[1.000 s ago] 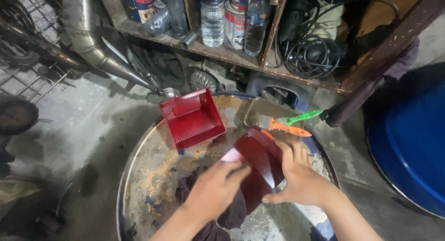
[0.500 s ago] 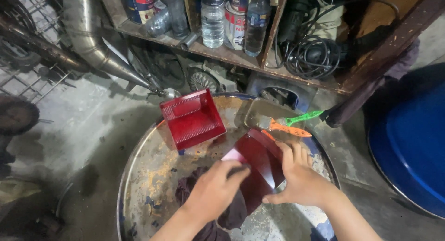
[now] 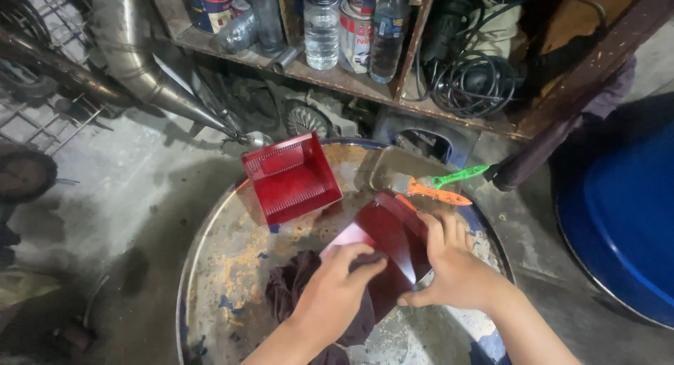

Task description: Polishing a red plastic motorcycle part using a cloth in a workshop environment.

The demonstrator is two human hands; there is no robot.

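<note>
My right hand (image 3: pixel 453 270) grips the right side of a dark red plastic lens cover (image 3: pixel 390 231) held over a rusty round drum top (image 3: pixel 232 267). My left hand (image 3: pixel 333 291) presses on the cover's near face, its fingers over a pink patch; whether it holds something against the cover I cannot tell. A dark maroon cloth (image 3: pixel 295 291) lies bunched under the left hand. A second red ribbed lens cover (image 3: pixel 291 179) rests open side up at the drum's far left.
A clear rectangular tray (image 3: pixel 393 170) with an orange tool (image 3: pixel 439 194) and a green tool (image 3: pixel 456 175) sits at the drum's far edge. Behind stands a wooden shelf (image 3: pixel 337 81) with bottles, cans and coiled cable. A blue barrel (image 3: pixel 625 217) stands right, a metal pipe (image 3: pixel 140 56) left.
</note>
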